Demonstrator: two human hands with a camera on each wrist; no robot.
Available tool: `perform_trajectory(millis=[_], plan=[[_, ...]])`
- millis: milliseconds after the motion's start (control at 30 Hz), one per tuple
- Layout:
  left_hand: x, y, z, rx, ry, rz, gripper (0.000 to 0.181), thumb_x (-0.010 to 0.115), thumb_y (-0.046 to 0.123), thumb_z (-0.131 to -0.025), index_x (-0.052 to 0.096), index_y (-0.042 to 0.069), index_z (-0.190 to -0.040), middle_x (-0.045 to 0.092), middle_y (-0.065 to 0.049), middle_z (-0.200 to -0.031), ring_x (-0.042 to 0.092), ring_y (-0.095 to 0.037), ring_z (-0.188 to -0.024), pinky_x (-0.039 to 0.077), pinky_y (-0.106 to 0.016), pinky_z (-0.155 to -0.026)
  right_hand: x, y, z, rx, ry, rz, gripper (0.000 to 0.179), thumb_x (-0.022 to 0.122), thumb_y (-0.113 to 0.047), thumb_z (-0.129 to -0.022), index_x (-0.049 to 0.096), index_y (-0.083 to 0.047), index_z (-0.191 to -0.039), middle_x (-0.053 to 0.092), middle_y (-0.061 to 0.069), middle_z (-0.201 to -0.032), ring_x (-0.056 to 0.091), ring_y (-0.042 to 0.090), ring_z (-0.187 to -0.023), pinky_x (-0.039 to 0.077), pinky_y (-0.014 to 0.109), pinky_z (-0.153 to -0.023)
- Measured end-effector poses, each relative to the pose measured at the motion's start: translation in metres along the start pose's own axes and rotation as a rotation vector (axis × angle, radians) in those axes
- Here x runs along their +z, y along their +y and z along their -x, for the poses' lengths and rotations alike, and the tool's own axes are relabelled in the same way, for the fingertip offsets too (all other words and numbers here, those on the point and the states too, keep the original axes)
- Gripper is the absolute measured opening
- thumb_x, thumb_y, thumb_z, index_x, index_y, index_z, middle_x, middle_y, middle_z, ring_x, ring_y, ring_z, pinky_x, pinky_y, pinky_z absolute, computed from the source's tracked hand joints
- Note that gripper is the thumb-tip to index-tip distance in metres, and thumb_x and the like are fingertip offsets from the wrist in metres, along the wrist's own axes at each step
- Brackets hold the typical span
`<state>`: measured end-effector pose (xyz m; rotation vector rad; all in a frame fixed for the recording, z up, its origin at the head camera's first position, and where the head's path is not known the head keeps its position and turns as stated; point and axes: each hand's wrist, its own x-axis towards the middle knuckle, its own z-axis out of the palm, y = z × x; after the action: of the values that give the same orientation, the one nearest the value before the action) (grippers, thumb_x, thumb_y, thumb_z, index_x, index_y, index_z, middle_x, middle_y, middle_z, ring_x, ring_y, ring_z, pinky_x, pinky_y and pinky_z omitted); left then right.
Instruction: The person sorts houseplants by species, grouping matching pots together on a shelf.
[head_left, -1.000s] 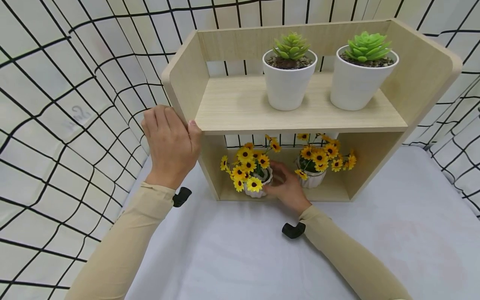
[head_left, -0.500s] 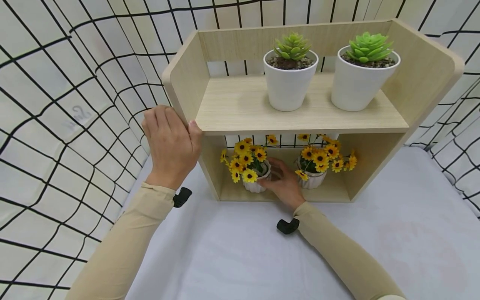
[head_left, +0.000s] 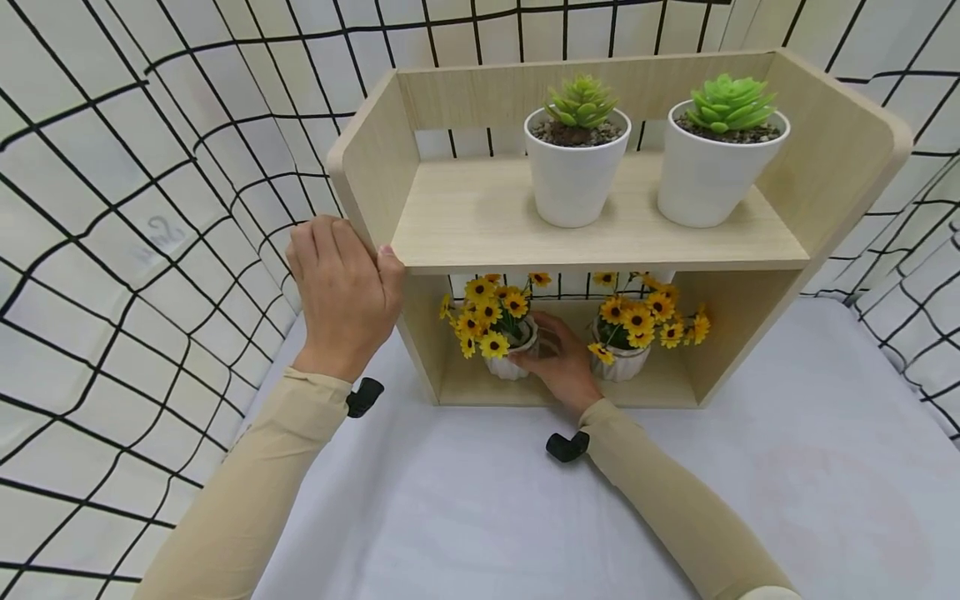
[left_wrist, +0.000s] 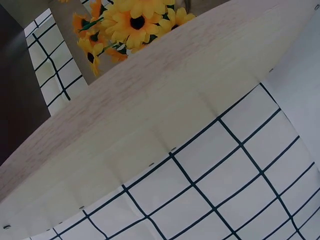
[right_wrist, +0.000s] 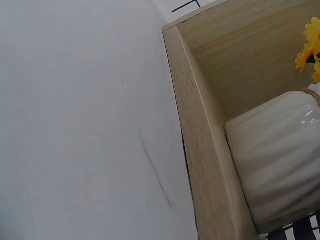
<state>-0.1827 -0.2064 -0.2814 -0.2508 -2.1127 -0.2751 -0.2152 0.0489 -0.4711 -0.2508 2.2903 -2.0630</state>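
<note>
A two-tier wooden shelf (head_left: pixel 465 233) stands on a white cloth. My left hand (head_left: pixel 341 292) grips its left side panel, thumb on the front edge and fingers at the outer face; in the left wrist view that panel (left_wrist: pixel 150 110) crosses the frame. On the lower tier, my right hand (head_left: pixel 564 362) holds the left potted yellow flower plant (head_left: pixel 507 367) by the right of its whitish pot, thumb in front and fingers behind. The right wrist view shows a ribbed white pot (right_wrist: pixel 275 160) sitting on the shelf board, with the hand out of frame.
Right of my hand is a second flower pot (head_left: pixel 622 364) on the lower tier. Two succulents in white pots, one left (head_left: pixel 573 179) and one right (head_left: pixel 716 171), stand on the upper tier. Black wire grid (head_left: pixel 187 337) lines the left, back and right.
My right hand has moved left and a little deeper into the lower tier, and the left flower pot has shifted the same way. The left hand stays on the side panel.
</note>
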Motion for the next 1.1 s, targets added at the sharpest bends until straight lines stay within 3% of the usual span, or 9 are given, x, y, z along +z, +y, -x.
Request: perform_trajectory(millis=[333,567,667,833,1000,1100], plan=[[0.006,-0.004,-0.001,0.009,-0.002,0.006,0.041,0.034,0.029,-0.098,0.047,-0.009,-0.096,0.047,-0.031,-0.100,0.035,-0.046,-0.100,0.028,-0.055,-0.091,-0.001,-0.001,0.004,0.032,-0.056,0.137,0.093,0.084,-0.037,-0.084,0.032,-0.033,-0.162,0.047,0.005,-0.161,0.050,0.030,-0.147,0.046,0.049,-0.116],[0.009,-0.006,-0.002,0.002,0.012,0.036,0.041,0.033,0.029,-0.099,0.047,-0.009,-0.096,0.046,-0.031,-0.099,0.035,-0.045,-0.099,0.028,-0.055,-0.089,-0.005,-0.001,0.024,0.026,-0.056,0.170,0.086,0.078,-0.026,-0.090,0.033,-0.022,-0.162,0.050,0.011,-0.158,0.052,0.034,-0.144,0.044,0.050,-0.117],[0.010,-0.005,-0.004,-0.002,0.007,0.044,0.041,0.032,0.029,-0.099,0.047,-0.009,-0.096,0.046,-0.031,-0.099,0.035,-0.045,-0.100,0.028,-0.055,-0.088,-0.010,-0.006,0.036,0.078,-0.050,0.154,0.071,0.074,-0.022,-0.092,0.041,-0.014,-0.155,0.054,0.015,-0.150,0.056,0.035,-0.138,0.049,0.047,-0.111],[0.009,-0.007,-0.003,0.006,-0.009,0.038,0.044,0.033,0.031,-0.100,0.049,-0.010,-0.096,0.048,-0.031,-0.100,0.035,-0.045,-0.100,0.028,-0.056,-0.089,-0.028,-0.011,0.058,0.107,-0.141,0.153,0.034,0.069,-0.020,-0.096,0.060,-0.004,-0.125,0.067,0.017,-0.120,0.069,0.023,-0.104,0.056,0.031,-0.087],[0.002,-0.014,0.008,0.031,-0.012,0.068,0.051,0.035,0.040,-0.103,0.050,-0.009,-0.099,0.050,-0.029,-0.100,0.035,-0.045,-0.101,0.026,-0.055,-0.086,-0.059,-0.016,0.078,0.041,-0.261,0.281,0.015,0.071,-0.022,-0.096,0.069,-0.010,-0.105,0.071,0.007,-0.100,0.068,0.014,-0.088,0.056,0.024,-0.078],[-0.006,-0.019,0.020,0.043,-0.009,0.112,0.058,0.033,0.047,-0.105,0.050,-0.008,-0.103,0.050,-0.027,-0.099,0.035,-0.044,-0.100,0.026,-0.054,-0.086,-0.085,-0.023,0.088,-0.031,-0.265,0.384,0.012,0.071,-0.022,-0.096,0.069,-0.013,-0.104,0.072,0.002,-0.096,0.067,0.009,-0.086,0.056,0.023,-0.078]])
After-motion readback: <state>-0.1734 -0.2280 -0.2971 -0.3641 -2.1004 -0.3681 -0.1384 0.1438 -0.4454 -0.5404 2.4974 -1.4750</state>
